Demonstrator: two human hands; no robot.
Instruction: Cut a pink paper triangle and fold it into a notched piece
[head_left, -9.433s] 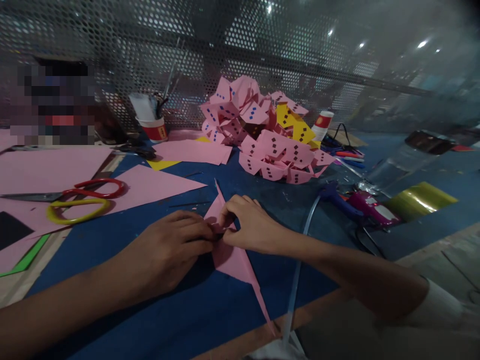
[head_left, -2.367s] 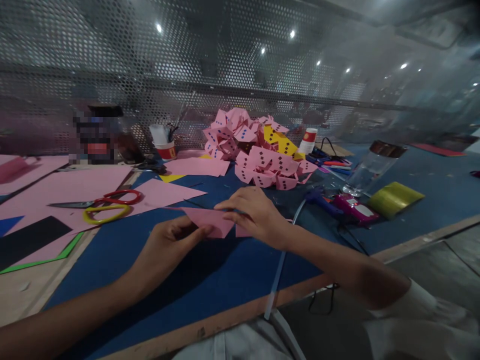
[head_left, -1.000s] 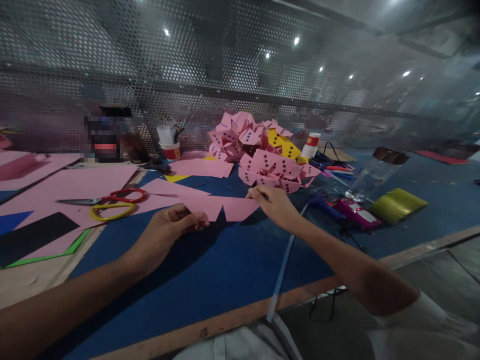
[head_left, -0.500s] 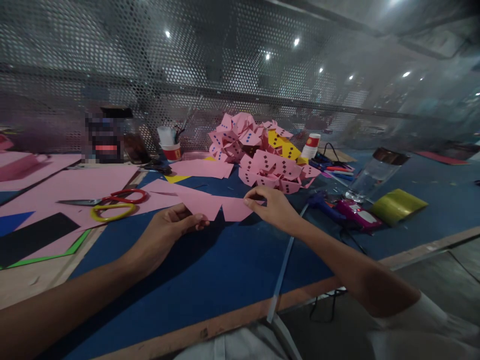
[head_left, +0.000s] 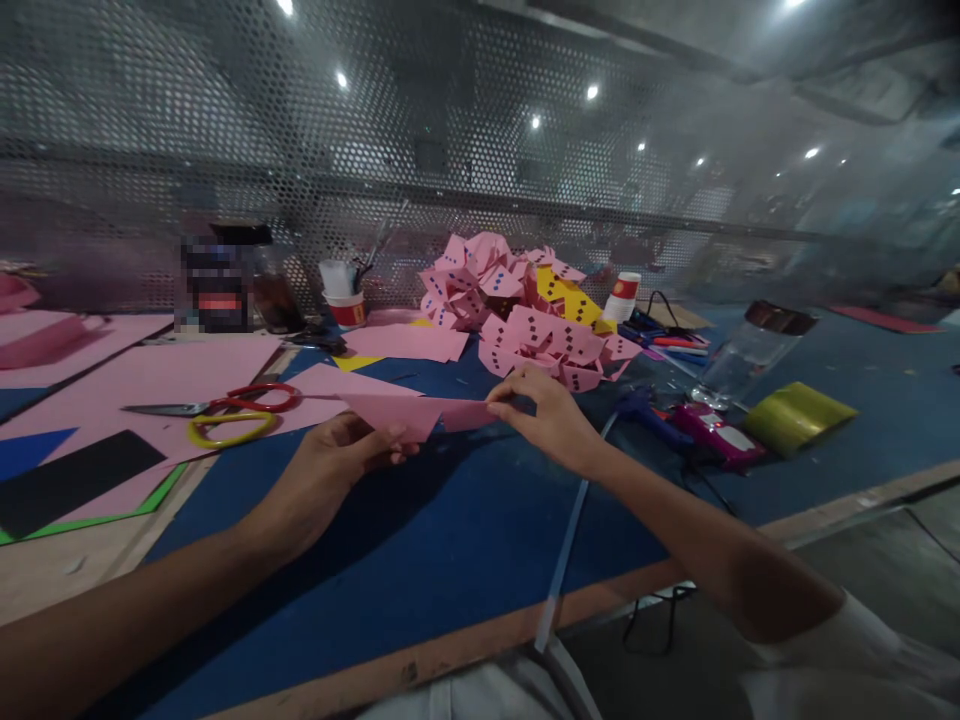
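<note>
Between my hands, above the blue table, I hold a piece of pink paper (head_left: 401,412) with a notch cut in its lower edge. My left hand (head_left: 351,450) is closed on its left part, thumb in front. The fingertips of my right hand (head_left: 536,408) pinch its right end. Scissors (head_left: 240,412) with one red and one yellow handle lie left of my left hand on pink sheets. Behind my right hand is a heap of folded pink paper pieces (head_left: 536,335) with dark square marks, and a yellow piece (head_left: 564,292) among them.
At the right stand a clear jar (head_left: 750,350), a yellow roll (head_left: 799,418) and a magenta device (head_left: 716,435). Paper cups (head_left: 345,308) stand at the back, before a perforated metal screen (head_left: 420,150). Black card (head_left: 82,482) lies at the left. A pale strip (head_left: 570,550) crosses the table's front edge (head_left: 480,640).
The pink paper has tilted flatter, so its face and notch look narrower. My right hand has risen slightly. Both hands keep their hold.
</note>
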